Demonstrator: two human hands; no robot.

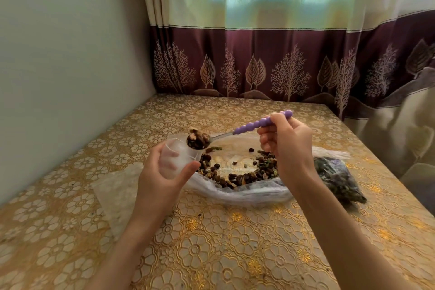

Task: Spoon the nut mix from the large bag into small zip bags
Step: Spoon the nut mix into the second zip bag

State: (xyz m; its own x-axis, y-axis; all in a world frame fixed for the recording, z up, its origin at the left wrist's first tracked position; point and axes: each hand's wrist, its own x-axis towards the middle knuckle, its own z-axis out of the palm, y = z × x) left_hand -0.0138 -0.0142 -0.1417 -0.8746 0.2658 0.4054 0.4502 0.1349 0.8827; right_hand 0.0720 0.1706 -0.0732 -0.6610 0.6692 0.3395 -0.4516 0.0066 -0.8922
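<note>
Over the middle of the table with its gold, flower-patterned cloth (pixel 235 242), the left hand (pixel 162 169) curls its fingers and thumb round a small clear zip bag (pixel 175 155), holding it up with the mouth toward the right. The right hand (pixel 287 146) pinches the purple beaded handle of a metal spoon (pixel 235 133), whose bowl, heaped with brown nut mix (pixel 199 138), hovers right at the small bag's mouth.

Just beyond and beneath both hands lies the large clear plastic bag (pixel 247 192), spread open on the cloth, with dark nuts and raisins scattered along its near and right sides and a bare patch in its centre. Its crumpled near rim sits between the two wrists. Toward the table's right edge, touching the large bag, lies a clear bag packed with dark mix (pixel 336 176). Flat on the cloth near the left edge, beside the left forearm, lies a clear flat plastic sheet or empty bag (pixel 113 195); which it is cannot be told.

The table's left edge runs along a plain pale wall (pixel 70 66), and its far edge meets a cream and maroon curtain with tree and leaf prints (pixel 259 66), which also hangs down past the right edge. Bare cloth stretches along the near edge between the forearms and across the far half of the table.
</note>
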